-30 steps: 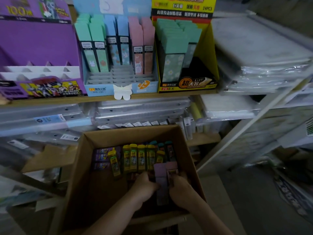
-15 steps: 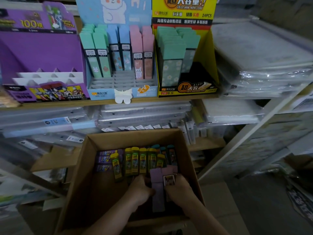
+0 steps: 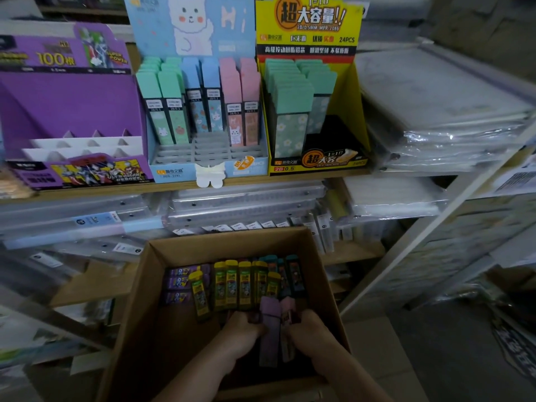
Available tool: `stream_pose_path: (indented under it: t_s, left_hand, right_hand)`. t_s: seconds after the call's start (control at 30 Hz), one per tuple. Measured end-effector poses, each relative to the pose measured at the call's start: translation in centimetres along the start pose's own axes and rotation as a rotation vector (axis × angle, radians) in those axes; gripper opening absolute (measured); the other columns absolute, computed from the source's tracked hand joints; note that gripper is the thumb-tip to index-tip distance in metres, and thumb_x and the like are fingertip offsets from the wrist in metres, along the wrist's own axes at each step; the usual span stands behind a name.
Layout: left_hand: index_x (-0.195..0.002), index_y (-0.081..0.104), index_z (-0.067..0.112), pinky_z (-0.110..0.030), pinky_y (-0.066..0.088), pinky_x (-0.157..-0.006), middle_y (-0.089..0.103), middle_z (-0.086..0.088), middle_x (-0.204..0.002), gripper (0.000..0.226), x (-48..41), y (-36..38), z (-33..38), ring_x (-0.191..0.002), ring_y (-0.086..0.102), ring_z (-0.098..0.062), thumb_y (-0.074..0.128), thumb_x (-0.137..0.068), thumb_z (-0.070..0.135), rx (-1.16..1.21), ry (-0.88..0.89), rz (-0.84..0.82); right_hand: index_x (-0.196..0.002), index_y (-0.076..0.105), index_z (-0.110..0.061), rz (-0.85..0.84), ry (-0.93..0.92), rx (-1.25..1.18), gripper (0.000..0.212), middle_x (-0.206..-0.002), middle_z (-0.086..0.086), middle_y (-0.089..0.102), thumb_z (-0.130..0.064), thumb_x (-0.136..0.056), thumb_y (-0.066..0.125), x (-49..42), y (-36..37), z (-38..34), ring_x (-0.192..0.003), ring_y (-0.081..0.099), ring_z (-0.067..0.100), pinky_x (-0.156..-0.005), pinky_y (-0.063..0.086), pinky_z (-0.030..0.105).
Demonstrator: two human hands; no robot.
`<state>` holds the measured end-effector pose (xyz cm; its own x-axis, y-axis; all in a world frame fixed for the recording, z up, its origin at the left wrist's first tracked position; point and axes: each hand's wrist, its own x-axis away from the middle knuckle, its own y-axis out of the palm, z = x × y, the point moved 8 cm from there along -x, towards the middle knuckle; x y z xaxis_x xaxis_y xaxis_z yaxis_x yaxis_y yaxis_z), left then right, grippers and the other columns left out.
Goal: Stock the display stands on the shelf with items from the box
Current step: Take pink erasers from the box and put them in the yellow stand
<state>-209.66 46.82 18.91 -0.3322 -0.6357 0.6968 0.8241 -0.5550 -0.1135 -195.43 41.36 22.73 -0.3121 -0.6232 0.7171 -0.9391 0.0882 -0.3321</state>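
- Gripping now: left hand (image 3: 243,335) fingers curl round the purple pack (image 3: 268,332); right hand (image 3: 310,332) fingers clench the pink pack (image 3: 287,313). Both packs sit low in the box (image 3: 174,329), near side.
- Step, my read: lift both clear without snagging the yellow-capped packs (image 3: 232,282), keep them upright, then seat them in the blue stand (image 3: 156,30) — front slots are open.
- Text: blue stand "Hi", "2B/0.5", "MPR-2081".
- Purple stand (image 3: 66,105): "100", "SUPER POWER", "ULTRAMAN HEROES".
- Yellow stand (image 3: 307,39): "1=10", "2B/0.5MM MPR 2086", "24PCS".

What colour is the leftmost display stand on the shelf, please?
The stand is purple; the head view shows it best.
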Motion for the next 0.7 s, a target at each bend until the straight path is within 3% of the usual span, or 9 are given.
stream_pose_path:
  t_s: [0.1, 0.17, 0.23, 0.33, 0.43, 0.53, 0.6, 0.7]
  left_hand:
    - [-0.101, 0.072, 0.025, -0.028, 0.047, -0.071, 0.075, 0.007, -0.099, 0.01, 0.8, -0.8, 0.3, -0.097, 0.066, -0.013, 0.062, -0.098, 0.026, 0.07, -0.035, 0.026]
    - [-0.103, 0.072, 0.027, -0.032, 0.052, -0.082, 0.079, 0.007, -0.096, 0.017, 1.2, -1.0, 0.8, -0.099, 0.07, -0.014, 0.056, -0.102, 0.026, 0.207, -0.011, 0.004]
    - [-0.114, 0.07, 0.027, -0.045, 0.052, -0.1, 0.078, 0.001, -0.107, 0.019, 1.7, -1.3, 1.3, -0.106, 0.07, -0.02, 0.055, -0.103, 0.03, 0.313, 0.016, 0.009]
    - [-0.124, 0.063, 0.029, -0.053, 0.052, -0.102, 0.073, -0.002, -0.118, 0.027, 2.1, -1.5, 2.3, -0.108, 0.071, -0.024, 0.06, -0.099, 0.04, 0.391, 0.111, 0.05]
    - [-0.126, 0.064, 0.036, -0.05, 0.056, -0.096, 0.076, 0.006, -0.116, 0.039, 3.0, -1.4, 4.1, -0.106, 0.073, -0.018, 0.069, -0.089, 0.047, 0.394, 0.272, 0.067]
    - [-0.127, 0.066, 0.039, -0.036, 0.06, -0.087, 0.074, 0.002, -0.122, 0.034, 4.4, -1.1, 6.7, -0.112, 0.071, -0.018, 0.066, -0.093, 0.039, 0.388, 0.468, 0.073]
    - [-0.123, 0.069, 0.04, -0.039, 0.06, -0.087, 0.075, 0.0, -0.121, 0.039, 5.4, -1.4, 7.9, -0.111, 0.072, -0.02, 0.074, -0.085, 0.047, 0.416, 0.516, 0.119]
    - [-0.122, 0.069, 0.044, -0.05, 0.057, -0.094, 0.075, 0.002, -0.12, 0.065, 6.6, -1.7, 9.6, -0.112, 0.071, -0.021, 0.087, -0.062, 0.063, 0.445, 0.559, 0.105]
  right_hand:
    - [-0.103, 0.067, -0.018, -0.053, -0.033, -0.117, 0.014, -0.101, 0.004, 0.074, -0.011, -0.093, 0.062, 0.1, -0.1, -0.4, -0.095, 0.069, 0.019, -0.08, 0.059, 0.037]
    - [-0.103, 0.071, -0.016, -0.103, -0.053, -0.187, 0.017, -0.099, 0.006, 0.077, -0.007, -0.094, 0.06, 0.3, -0.3, -0.7, -0.093, 0.073, 0.021, -0.081, 0.061, 0.04]
    - [-0.107, 0.071, -0.011, -0.121, -0.063, -0.25, 0.019, -0.102, 0.012, 0.076, -0.005, -0.094, 0.059, 0.5, -0.6, -1.1, -0.096, 0.073, 0.028, -0.089, 0.059, 0.05]
    - [-0.112, 0.068, -0.005, -0.118, -0.114, -0.352, 0.021, -0.101, 0.017, 0.076, 0.0, -0.094, 0.059, 0.8, -1.2, -2.0, -0.093, 0.074, 0.033, -0.085, 0.059, 0.053]
    - [-0.113, 0.07, -0.007, -0.123, -0.229, -0.389, 0.025, -0.099, 0.013, 0.078, 0.004, -0.093, 0.059, 1.9, -1.9, -3.8, -0.095, 0.074, 0.031, -0.089, 0.058, 0.051]
    - [-0.115, 0.068, -0.008, -0.084, -0.319, -0.445, 0.026, -0.102, 0.012, 0.077, 0.002, -0.091, 0.065, 3.1, -3.3, -5.7, -0.099, 0.073, 0.031, -0.094, 0.055, 0.057]
    - [-0.114, 0.067, -0.007, -0.069, -0.358, -0.482, 0.026, -0.101, 0.013, 0.077, 0.0, -0.089, 0.068, 4.0, -4.1, -6.9, -0.097, 0.074, 0.032, -0.092, 0.056, 0.057]
    - [-0.112, 0.07, -0.002, -0.077, -0.437, -0.517, 0.024, -0.1, 0.018, 0.077, 0.003, -0.088, 0.068, 5.4, -5.1, -8.8, -0.096, 0.073, 0.037, -0.091, 0.056, 0.057]
